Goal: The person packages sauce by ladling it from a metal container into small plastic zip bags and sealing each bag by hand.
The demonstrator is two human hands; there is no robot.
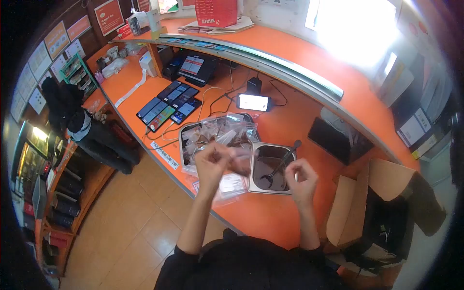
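Orange counter point(246, 212) below you; motion blurs a brown-filled bag point(240, 163) beside your left hand point(212, 164), its fingers pinched together, and I cannot tell whether they hold it. Your right hand point(303, 182), fingers curled, grip unclear, partly hides one metal pan point(268, 192). One spoon point(282, 166) dips into brown liquid point(267, 165); one tray point(181, 149) holds overlapping, uncountable plastic bags point(210, 131).

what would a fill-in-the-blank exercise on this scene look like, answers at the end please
1. The counter is coloured ____.
2. The utensil that dips into the metal pan is coloured ____.
3. The hand nearer the tray of bags is the person's ____ one.
4. The open box at the right of the view is made of ____.

Missing words: orange; black; left; cardboard.
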